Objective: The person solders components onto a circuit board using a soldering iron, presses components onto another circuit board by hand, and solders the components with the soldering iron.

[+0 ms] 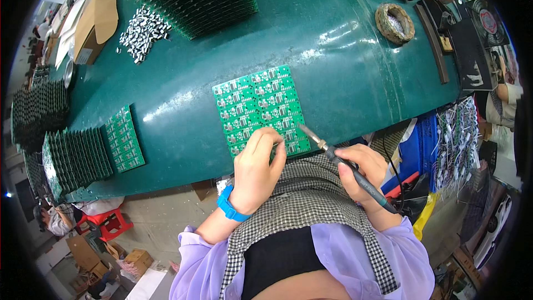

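Note:
A green circuit board panel [239,100] with repeated rows of small components lies flat on the dark green table [183,72] in front of me. Over its near edge is my left hand [258,161], fingers curled toward the thumb in a pinch. Whatever sits between those fingertips is too small or hidden to make out. My right hand [363,169] grips a soldering iron [331,153] by its dark handle. The iron's metal tip points up and left, close to the panel's right edge; I cannot tell whether it touches.
Tall board stacks [200,0] stand at the back, with more board stacks [80,158] at left beside a leaning panel [125,139]. A heap of small silver parts [143,33] lies back left. Back right are a round ring-shaped holder [395,24] and a fan [487,21].

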`<state>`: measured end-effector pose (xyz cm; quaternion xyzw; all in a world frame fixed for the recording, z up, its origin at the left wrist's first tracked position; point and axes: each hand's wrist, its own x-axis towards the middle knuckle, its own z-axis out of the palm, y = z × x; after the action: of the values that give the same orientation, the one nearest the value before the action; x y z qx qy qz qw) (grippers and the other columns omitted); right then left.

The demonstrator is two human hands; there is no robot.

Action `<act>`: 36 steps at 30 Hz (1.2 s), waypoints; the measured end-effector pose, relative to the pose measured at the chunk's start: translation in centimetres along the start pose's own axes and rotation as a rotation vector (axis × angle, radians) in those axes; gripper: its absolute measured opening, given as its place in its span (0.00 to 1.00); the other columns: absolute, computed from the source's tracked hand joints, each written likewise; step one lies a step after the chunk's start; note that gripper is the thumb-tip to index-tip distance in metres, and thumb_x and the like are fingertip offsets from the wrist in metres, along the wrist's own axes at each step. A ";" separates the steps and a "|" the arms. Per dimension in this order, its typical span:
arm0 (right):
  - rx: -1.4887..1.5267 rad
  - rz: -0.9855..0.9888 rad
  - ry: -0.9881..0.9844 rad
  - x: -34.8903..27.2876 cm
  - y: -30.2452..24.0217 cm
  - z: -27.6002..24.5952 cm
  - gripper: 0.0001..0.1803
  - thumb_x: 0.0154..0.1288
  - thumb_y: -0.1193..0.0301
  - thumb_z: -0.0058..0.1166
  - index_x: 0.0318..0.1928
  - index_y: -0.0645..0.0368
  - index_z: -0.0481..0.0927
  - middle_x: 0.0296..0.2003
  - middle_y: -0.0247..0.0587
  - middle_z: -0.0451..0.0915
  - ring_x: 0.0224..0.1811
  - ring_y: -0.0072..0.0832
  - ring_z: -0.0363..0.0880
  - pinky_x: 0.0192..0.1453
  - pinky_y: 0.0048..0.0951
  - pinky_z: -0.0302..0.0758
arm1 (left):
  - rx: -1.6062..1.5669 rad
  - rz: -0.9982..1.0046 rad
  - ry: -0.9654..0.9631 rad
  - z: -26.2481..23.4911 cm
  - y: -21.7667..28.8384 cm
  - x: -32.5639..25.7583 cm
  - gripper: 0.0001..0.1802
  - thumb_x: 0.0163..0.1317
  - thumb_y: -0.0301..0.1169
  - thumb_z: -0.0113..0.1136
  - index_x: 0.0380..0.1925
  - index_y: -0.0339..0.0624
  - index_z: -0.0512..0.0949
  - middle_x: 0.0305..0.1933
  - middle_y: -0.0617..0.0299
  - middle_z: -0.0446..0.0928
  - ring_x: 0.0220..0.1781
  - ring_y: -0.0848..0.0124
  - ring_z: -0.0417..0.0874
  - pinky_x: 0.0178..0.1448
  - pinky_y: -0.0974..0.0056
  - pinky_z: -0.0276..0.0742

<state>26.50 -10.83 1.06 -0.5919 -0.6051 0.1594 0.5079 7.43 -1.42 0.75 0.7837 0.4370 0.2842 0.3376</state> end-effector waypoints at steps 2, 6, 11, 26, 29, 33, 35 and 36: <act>-0.003 -0.023 -0.012 -0.5 -0.2 0.0 0.10 0.48 0.75 0.60 0.34 0.66 0.83 0.22 0.44 0.81 0.20 0.33 0.81 0.24 0.27 0.75 | -0.002 0.004 -0.007 0.0 0.1 -0.4 0.08 0.53 0.17 0.62 0.31 0.37 0.75 0.38 0.59 0.79 0.21 0.73 0.69 0.23 0.69 0.63; -0.013 -0.060 0.019 -0.9 -0.1 0.5 0.08 0.50 0.75 0.59 0.33 0.65 0.82 0.20 0.43 0.80 0.17 0.32 0.79 0.21 0.27 0.73 | -0.009 0.017 0.026 0.6 -0.1 -0.3 0.08 0.52 0.16 0.62 0.31 0.37 0.75 0.39 0.59 0.79 0.21 0.74 0.68 0.22 0.70 0.63; -0.037 -0.037 0.006 -0.9 -0.2 0.9 0.07 0.51 0.76 0.59 0.32 0.65 0.82 0.20 0.42 0.80 0.16 0.30 0.78 0.20 0.27 0.71 | 0.078 0.060 0.057 1.0 -0.2 -0.3 0.08 0.52 0.16 0.62 0.31 0.36 0.75 0.37 0.58 0.78 0.24 0.70 0.74 0.25 0.67 0.68; -0.060 -0.109 0.016 -1.9 -0.6 1.3 0.08 0.49 0.76 0.60 0.33 0.65 0.82 0.20 0.41 0.80 0.16 0.30 0.78 0.19 0.26 0.71 | 0.079 0.071 -0.004 1.1 0.1 -0.9 0.07 0.54 0.18 0.62 0.33 0.36 0.77 0.39 0.55 0.75 0.31 0.63 0.80 0.32 0.62 0.75; -0.052 -0.131 0.074 -2.4 -0.3 1.1 0.08 0.48 0.77 0.59 0.32 0.64 0.82 0.19 0.41 0.79 0.16 0.30 0.77 0.18 0.27 0.70 | 0.151 0.075 -0.026 0.6 0.5 -1.2 0.06 0.55 0.20 0.63 0.32 0.35 0.76 0.39 0.53 0.75 0.31 0.56 0.80 0.31 0.57 0.77; -0.050 -0.146 0.091 -2.7 -0.3 0.5 0.07 0.48 0.77 0.57 0.31 0.64 0.82 0.17 0.40 0.77 0.15 0.29 0.77 0.18 0.26 0.70 | 0.051 0.033 0.011 0.5 0.2 -1.6 0.07 0.53 0.18 0.64 0.31 0.36 0.76 0.34 0.58 0.75 0.21 0.71 0.71 0.24 0.65 0.67; -0.046 -0.156 0.079 -2.9 -0.3 0.7 0.07 0.48 0.77 0.57 0.31 0.64 0.82 0.16 0.39 0.77 0.15 0.29 0.76 0.18 0.26 0.70 | -0.010 0.024 0.006 0.8 0.3 -1.8 0.07 0.52 0.16 0.63 0.30 0.36 0.75 0.33 0.58 0.75 0.21 0.71 0.69 0.24 0.66 0.65; -0.044 -0.167 0.067 -2.9 -0.3 0.8 0.07 0.48 0.76 0.57 0.31 0.64 0.82 0.16 0.39 0.77 0.15 0.29 0.76 0.18 0.26 0.69 | -0.010 0.025 0.005 0.8 0.2 -1.8 0.07 0.52 0.16 0.63 0.30 0.36 0.75 0.33 0.58 0.75 0.21 0.71 0.69 0.24 0.66 0.65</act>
<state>25.09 -13.08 -0.28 -0.5556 -0.6384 0.0834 0.5261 7.34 -3.30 0.16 0.7866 0.4268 0.2926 0.3368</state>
